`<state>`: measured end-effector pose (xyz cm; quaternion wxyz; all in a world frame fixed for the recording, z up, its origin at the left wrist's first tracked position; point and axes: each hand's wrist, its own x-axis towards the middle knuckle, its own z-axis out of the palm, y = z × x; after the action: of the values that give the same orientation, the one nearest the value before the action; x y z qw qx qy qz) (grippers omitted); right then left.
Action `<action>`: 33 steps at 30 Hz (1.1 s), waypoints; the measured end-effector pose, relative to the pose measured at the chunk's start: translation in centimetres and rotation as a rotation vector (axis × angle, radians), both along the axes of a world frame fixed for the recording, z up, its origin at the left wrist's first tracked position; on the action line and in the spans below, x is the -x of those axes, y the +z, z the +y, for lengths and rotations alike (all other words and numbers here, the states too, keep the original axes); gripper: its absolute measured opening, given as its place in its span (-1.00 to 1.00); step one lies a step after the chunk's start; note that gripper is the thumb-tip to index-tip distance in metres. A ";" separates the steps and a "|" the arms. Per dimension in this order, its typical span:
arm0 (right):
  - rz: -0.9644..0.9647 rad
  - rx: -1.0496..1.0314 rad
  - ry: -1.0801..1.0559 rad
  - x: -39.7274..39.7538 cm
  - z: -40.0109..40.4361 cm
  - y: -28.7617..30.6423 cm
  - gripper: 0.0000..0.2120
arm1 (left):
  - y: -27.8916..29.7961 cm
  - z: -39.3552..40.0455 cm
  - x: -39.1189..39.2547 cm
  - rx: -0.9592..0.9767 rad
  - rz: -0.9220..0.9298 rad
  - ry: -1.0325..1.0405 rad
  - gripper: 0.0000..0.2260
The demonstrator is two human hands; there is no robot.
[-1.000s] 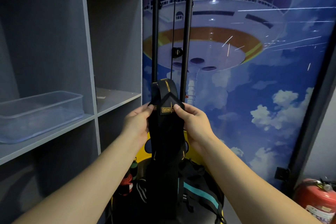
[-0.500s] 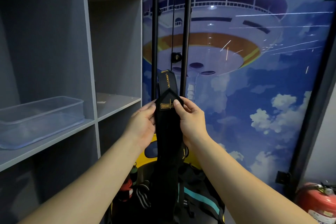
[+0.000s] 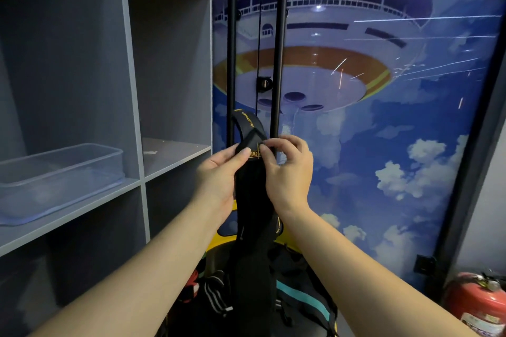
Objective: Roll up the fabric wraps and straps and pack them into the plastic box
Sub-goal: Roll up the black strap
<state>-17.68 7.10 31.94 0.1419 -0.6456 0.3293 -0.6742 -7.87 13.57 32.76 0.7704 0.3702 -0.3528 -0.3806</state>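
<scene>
Gripping with both hands, left hand (image 3: 219,178) and right hand (image 3: 287,172) pinch the black wrap's (image 3: 253,200) top.

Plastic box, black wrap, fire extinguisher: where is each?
plastic box (image 3: 82,161): head view, front wall.
black wrap (image 3: 253,194): head view, band below the thumbs.
fire extinguisher (image 3: 477,301): head view, red body.

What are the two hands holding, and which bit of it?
Both the left hand and right hand pinch the black fabric wrap at its top end, by the yellow-lettered label; the rest hangs down.
</scene>
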 end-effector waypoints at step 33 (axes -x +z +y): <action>0.074 -0.398 0.531 3.1 -0.6 -1.8 -0.73 | -2.9 -1.6 -2.8 -0.159 -0.445 0.155 -0.69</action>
<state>-20.83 6.55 30.11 0.4240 -0.6925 0.2798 -0.5123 -5.06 11.95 29.85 0.6692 0.5305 -0.4531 -0.2560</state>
